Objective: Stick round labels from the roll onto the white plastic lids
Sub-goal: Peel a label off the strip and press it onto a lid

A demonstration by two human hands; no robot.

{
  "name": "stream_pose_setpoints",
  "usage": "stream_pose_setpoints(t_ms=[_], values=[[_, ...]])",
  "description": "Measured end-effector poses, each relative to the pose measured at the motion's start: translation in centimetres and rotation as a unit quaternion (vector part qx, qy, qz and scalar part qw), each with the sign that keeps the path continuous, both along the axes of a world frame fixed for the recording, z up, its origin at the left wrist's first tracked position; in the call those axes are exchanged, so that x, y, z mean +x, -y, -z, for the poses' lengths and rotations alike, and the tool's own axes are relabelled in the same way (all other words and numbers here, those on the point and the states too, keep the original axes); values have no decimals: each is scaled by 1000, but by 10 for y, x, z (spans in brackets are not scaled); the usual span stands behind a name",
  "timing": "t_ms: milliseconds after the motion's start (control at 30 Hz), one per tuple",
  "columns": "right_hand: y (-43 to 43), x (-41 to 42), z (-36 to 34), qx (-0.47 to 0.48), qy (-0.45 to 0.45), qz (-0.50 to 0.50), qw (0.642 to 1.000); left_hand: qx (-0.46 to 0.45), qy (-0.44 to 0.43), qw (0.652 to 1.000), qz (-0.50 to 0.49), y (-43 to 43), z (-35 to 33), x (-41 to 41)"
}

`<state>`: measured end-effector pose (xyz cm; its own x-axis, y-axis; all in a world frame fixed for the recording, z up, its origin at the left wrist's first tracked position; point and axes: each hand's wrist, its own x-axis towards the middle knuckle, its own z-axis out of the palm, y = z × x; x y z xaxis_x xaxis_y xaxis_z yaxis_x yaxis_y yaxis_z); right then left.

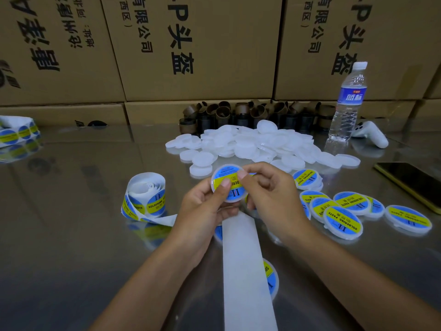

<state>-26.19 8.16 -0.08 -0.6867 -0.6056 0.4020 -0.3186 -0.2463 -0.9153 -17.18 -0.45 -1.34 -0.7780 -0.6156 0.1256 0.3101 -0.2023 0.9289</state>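
Covering the round white lid [233, 199] — blue label [223, 172], yellow band across.

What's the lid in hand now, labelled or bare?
Labelled: a blue-and-yellow label covers the lid, held by the left hand and right hand, thumbs pressing on it.

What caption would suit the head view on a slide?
The left hand and right hand hold a white lid and press its round label; label roll and labelled lids nearby.
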Motion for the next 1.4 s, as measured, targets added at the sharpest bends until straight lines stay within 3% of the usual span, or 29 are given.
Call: stream_pose_setpoints(t_ms=[167,533,900,1233,1400], values=[[0,1,3,22,-72,2,997,6,-10,1000,-13,2,0,0],[0,-1,3,3,-28,31,999,-16,4,1000,20,0,2,0],[-1,-2,2,10,-69,50,996,15,-2,1000,21,-1,-2,0],[-3,2,2,35,-114,10,993,22,-15,1000,-5,1,-2,0],[-2,0,3,13,-80,-10,997,17,-24,1000,-4,2,-2,0]])
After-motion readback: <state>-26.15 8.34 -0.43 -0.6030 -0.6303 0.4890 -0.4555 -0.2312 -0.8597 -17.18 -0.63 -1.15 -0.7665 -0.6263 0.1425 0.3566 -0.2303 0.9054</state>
